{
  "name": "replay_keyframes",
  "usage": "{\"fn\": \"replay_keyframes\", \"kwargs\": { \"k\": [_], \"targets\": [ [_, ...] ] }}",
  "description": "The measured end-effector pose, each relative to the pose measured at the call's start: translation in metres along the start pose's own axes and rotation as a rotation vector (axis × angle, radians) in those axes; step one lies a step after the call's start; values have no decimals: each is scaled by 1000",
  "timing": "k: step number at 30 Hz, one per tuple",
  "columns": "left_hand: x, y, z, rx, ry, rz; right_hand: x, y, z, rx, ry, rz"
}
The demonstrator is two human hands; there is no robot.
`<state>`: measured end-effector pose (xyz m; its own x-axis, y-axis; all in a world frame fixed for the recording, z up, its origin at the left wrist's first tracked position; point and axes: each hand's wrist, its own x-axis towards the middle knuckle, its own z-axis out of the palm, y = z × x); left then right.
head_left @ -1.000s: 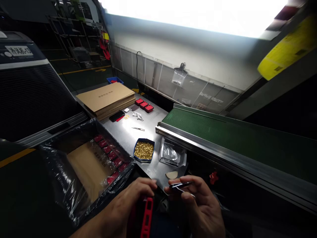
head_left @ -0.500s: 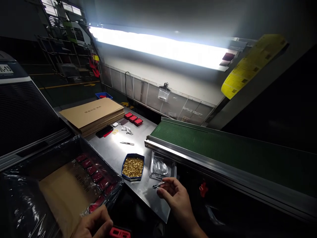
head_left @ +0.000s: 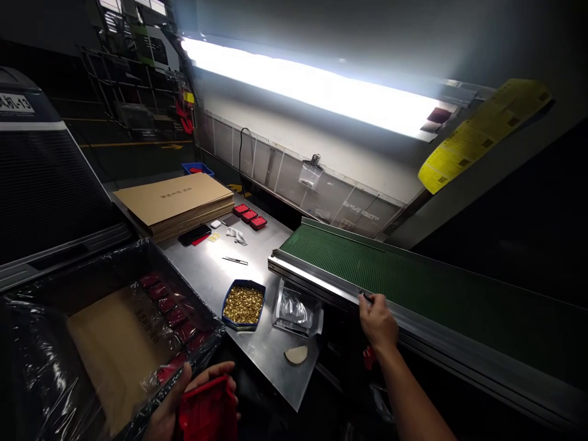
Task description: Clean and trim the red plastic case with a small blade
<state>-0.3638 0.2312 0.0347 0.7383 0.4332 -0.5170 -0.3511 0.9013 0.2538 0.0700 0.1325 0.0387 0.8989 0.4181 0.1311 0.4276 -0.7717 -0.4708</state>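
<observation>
My left hand (head_left: 168, 407) is wrapped round a red plastic case part (head_left: 209, 407) at the bottom of the view, beside the lined box. The hollow side of the part faces up. My right hand (head_left: 379, 321) is at the near rail of the green conveyor belt (head_left: 340, 254). Its fingers pinch a small dark piece (head_left: 366, 296) too small to name. Left of that hand are a grey tray (head_left: 297, 309) with clear plastic bags and a pale half-round pad (head_left: 296, 354) on the metal table. A blue tray (head_left: 223, 313) holds many small brass pieces.
A box with black plastic lining (head_left: 156, 251) stands at left, with red parts and cardboard inside. Stacked cardboard sheets (head_left: 179, 199), a phone (head_left: 195, 234), a thin knife-like tool (head_left: 235, 261) and red cases (head_left: 249, 215) lie on the table (head_left: 271, 361). A lamp hangs above.
My right hand has moved right and up from the table to the conveyor rail, uncovering the pale pad. My left hand has turned, bringing more of the red part into view.
</observation>
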Motion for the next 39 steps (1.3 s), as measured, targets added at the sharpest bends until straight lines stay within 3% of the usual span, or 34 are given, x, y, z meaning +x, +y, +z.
{"fn": "replay_keyframes", "kwargs": {
  "k": [4,6,8,11,14,17,20,24,30,35,39],
  "targets": [
    [4,12,13,-47,116,76,-18,-10,5,-19,-99,19],
    [2,16,25,-46,97,141,-40,-25,13,62,-185,37],
    [1,20,36,-48,58,189,-72,-48,20,174,-351,21],
    [1,21,46,-21,46,265,-131,-94,15,415,-646,-97],
    [-1,19,52,32,42,305,-183,-140,-7,636,-859,-355],
    [-4,15,53,83,73,347,-216,-171,-18,594,-808,-631],
    [-5,12,51,127,83,373,-230,-182,-10,561,-728,-759],
    [-5,9,48,170,103,380,-235,-181,0,572,-732,-784],
    [-7,8,47,263,104,394,-236,-186,-18,524,-877,-682],
    [-9,7,47,326,80,382,-231,-181,-16,548,-830,-796],
    [-9,7,49,354,70,362,-222,-175,-14,642,-722,-897]
  ]
}}
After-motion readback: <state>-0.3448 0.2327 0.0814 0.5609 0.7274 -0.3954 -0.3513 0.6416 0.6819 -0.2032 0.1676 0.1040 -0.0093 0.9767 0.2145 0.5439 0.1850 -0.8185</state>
